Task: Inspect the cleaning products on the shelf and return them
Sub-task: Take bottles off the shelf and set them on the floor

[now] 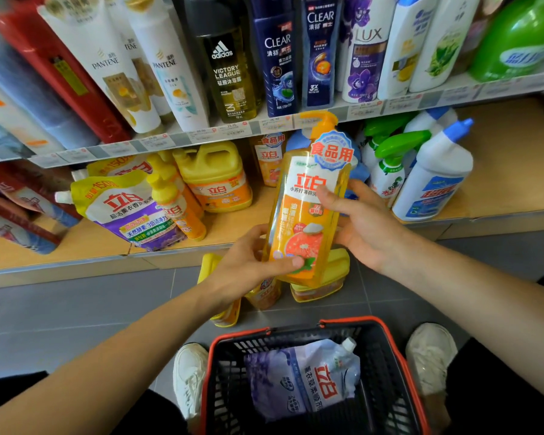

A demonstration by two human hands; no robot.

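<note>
From the head camera, an orange dish soap bottle (308, 215) with a pump top is held upright in front of the lower shelf (515, 171), off its board. Both hands grasp it. The left hand (248, 265) curls round the bottom, thumb pressed on the front label. The right hand (361, 221) wraps the right side, fingers on the label (the label faces the camera). Behind it stand a yellow jug (215, 177) and a white bottle with a blue cap (434, 180). Below, on the floor between two white shoes, a red-rimmed basket (239, 335) holds a purple refill pouch (305, 381).
</note>
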